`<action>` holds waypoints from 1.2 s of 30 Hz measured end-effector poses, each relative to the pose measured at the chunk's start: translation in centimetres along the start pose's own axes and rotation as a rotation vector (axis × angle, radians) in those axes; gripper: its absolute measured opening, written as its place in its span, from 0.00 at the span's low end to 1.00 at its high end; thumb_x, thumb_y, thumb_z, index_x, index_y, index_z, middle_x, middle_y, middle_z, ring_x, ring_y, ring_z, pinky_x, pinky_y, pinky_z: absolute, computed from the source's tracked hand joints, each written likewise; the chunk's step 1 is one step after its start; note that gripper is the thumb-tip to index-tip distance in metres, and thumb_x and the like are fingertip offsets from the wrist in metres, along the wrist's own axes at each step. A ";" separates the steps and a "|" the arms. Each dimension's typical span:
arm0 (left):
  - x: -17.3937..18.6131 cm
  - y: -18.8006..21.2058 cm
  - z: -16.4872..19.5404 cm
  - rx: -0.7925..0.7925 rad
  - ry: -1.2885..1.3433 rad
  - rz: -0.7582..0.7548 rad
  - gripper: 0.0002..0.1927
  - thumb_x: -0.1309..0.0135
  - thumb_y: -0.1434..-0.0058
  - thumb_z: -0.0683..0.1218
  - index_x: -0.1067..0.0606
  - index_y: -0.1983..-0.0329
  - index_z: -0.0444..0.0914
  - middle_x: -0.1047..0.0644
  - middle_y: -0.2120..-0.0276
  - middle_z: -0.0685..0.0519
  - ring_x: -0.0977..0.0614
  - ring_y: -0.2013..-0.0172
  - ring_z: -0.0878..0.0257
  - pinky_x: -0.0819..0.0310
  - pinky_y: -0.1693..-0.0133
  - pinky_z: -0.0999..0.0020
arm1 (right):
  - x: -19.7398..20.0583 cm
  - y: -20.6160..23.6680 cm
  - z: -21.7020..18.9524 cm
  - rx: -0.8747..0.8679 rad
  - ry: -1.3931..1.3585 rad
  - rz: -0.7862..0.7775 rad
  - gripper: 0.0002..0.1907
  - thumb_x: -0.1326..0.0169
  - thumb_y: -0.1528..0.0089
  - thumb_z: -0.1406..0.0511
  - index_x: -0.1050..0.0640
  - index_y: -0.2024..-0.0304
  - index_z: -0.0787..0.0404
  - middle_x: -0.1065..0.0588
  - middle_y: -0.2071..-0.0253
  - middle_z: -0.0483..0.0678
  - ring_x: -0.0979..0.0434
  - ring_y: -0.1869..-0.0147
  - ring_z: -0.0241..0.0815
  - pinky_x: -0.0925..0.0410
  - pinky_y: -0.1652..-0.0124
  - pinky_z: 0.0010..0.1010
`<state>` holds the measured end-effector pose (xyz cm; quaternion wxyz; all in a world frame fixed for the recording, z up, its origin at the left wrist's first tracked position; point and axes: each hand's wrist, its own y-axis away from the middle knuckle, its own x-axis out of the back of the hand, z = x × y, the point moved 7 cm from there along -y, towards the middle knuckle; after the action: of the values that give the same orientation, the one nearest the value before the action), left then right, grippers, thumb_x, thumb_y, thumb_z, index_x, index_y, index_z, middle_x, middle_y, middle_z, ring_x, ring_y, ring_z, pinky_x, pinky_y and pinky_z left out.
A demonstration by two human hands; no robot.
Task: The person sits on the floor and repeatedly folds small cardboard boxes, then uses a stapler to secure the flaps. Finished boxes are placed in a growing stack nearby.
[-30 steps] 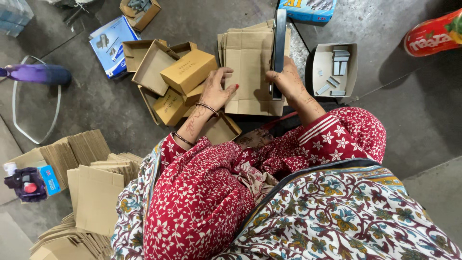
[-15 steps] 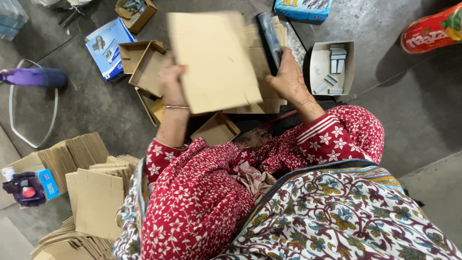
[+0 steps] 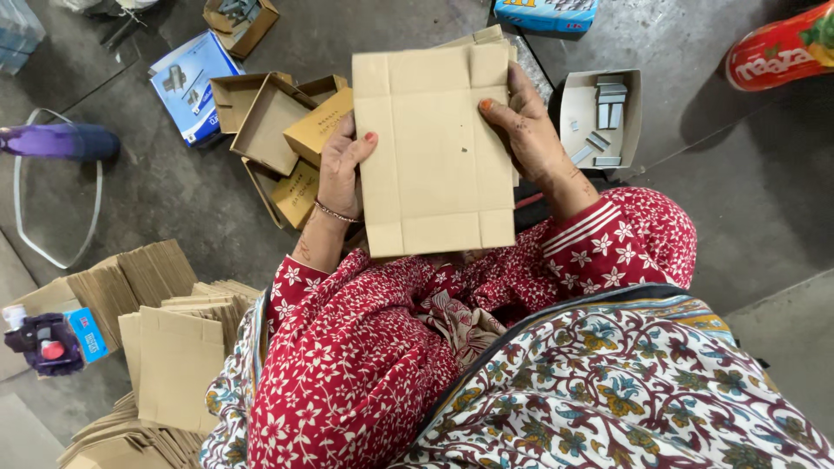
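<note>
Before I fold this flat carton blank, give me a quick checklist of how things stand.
1. Flat cardboard blank held off the floor: ok.
2. Left hand grips its left edge: ok.
3. Right hand grips its right edge: ok.
4. Blank still unfolded, creases showing: ok.
5. Stack of flat blanks at the left: ok.
6. What lies under the blank: cannot tell.

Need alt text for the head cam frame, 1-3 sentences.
Seen from above, a person in a red floral garment holds a flat, creased cardboard box blank upright, left hand and right hand gripping its side edges. Folded small cartons lie on the grey floor beyond, with stacked flat blanks at lower left.
</note>
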<state>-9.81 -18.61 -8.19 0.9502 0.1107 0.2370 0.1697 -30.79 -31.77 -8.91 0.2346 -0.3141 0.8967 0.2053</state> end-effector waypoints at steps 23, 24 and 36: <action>-3.3 0.2 -4.3 -0.232 -0.271 -0.002 0.12 0.55 0.22 0.46 0.32 0.39 0.40 0.30 0.48 0.52 0.30 0.44 0.60 0.38 0.36 0.64 | -5.7 2.4 2.3 0.422 0.744 -0.026 0.28 0.43 0.41 0.73 0.37 0.40 0.69 0.35 0.41 0.56 0.32 0.34 0.51 0.34 0.36 0.39; -3.7 0.3 -4.1 -0.251 -0.286 -0.020 0.13 0.55 0.22 0.44 0.34 0.37 0.41 0.33 0.48 0.54 0.32 0.43 0.61 0.39 0.35 0.65 | -5.8 2.5 2.3 0.440 0.818 -0.016 0.25 0.40 0.41 0.71 0.33 0.43 0.69 0.35 0.42 0.57 0.32 0.36 0.51 0.34 0.38 0.40; -6.2 2.5 -4.9 0.277 0.070 -0.181 0.41 0.46 0.38 0.68 0.38 0.27 0.44 0.27 0.46 0.50 0.24 0.46 0.60 0.23 0.46 0.60 | -4.2 2.3 2.1 0.357 0.524 -0.004 0.13 0.43 0.30 0.62 0.32 0.53 0.62 0.36 0.44 0.51 0.28 0.40 0.43 0.32 0.39 0.35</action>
<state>-18.03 -17.99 -9.08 0.9284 0.2128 0.3000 0.0528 -28.78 -27.02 -7.79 0.0474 -0.3120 0.9479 -0.0439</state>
